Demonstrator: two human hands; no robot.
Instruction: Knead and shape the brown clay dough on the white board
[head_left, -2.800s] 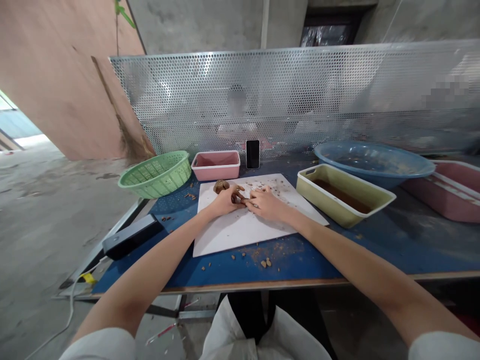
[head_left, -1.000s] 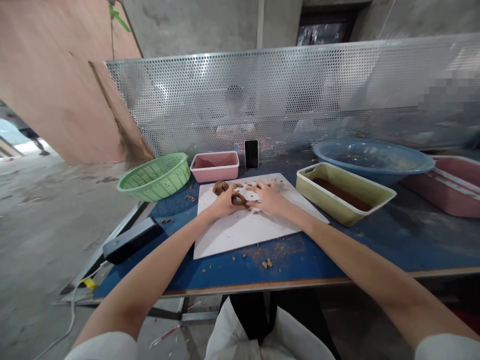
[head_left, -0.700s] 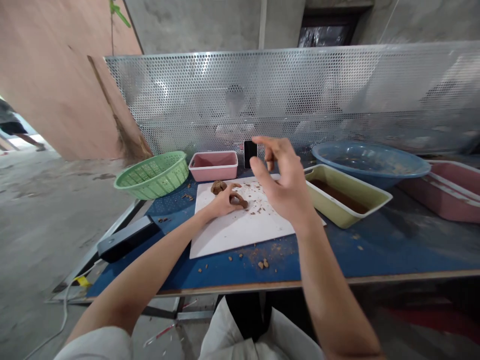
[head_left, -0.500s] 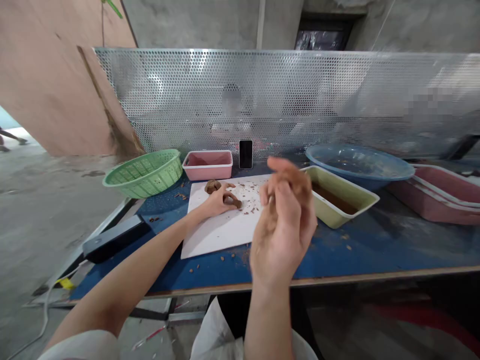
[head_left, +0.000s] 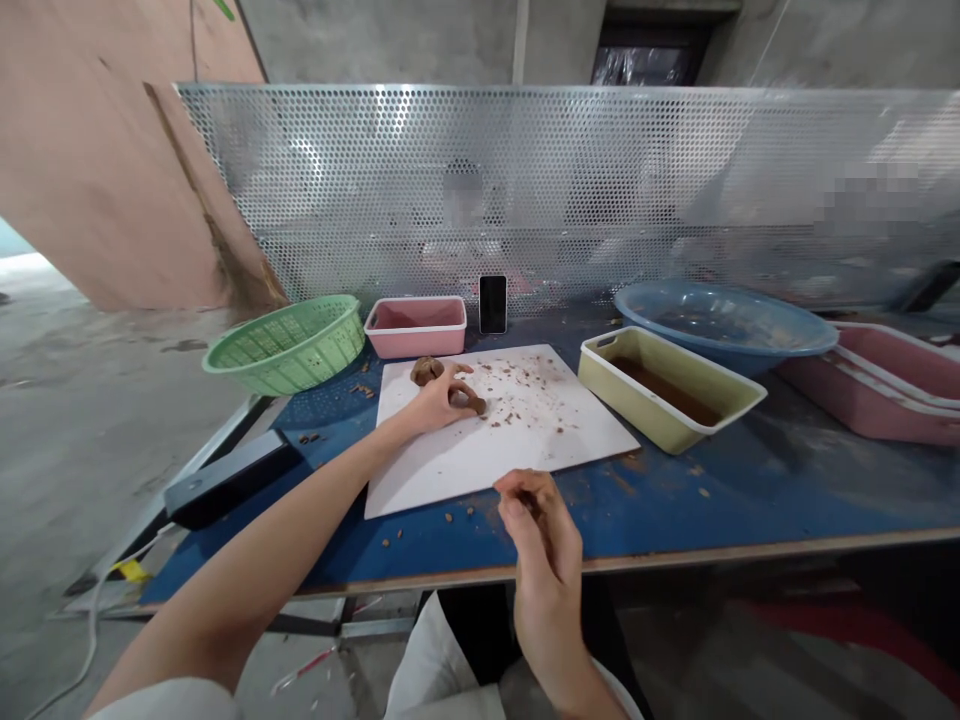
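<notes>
My left hand [head_left: 442, 398] rests on the white board [head_left: 442, 470], its thumb and fingers round a small brown clay-like piece [head_left: 475, 405]. Just behind it lies a larger brown lump [head_left: 426, 371]. Brown crumbs [head_left: 525, 385] are scattered over the board's right half. My right hand [head_left: 541, 530] is raised near the table's front edge, to the right of the board's front edge. Its fingers are curled and stained brown; what they hold, if anything, is hidden.
Behind the board stand a pink basin [head_left: 417, 342] and an upright phone [head_left: 493, 304]. A green basket [head_left: 300, 350] and a dark box [head_left: 229, 478] are at left. To the right are a yellow-green tub [head_left: 630, 398] with brown liquid, a blue basin [head_left: 720, 345] and pink tubs [head_left: 885, 400].
My right hand has come down and back toward me, from over the board's right side to the table's front edge. My left hand has stayed nearly still.
</notes>
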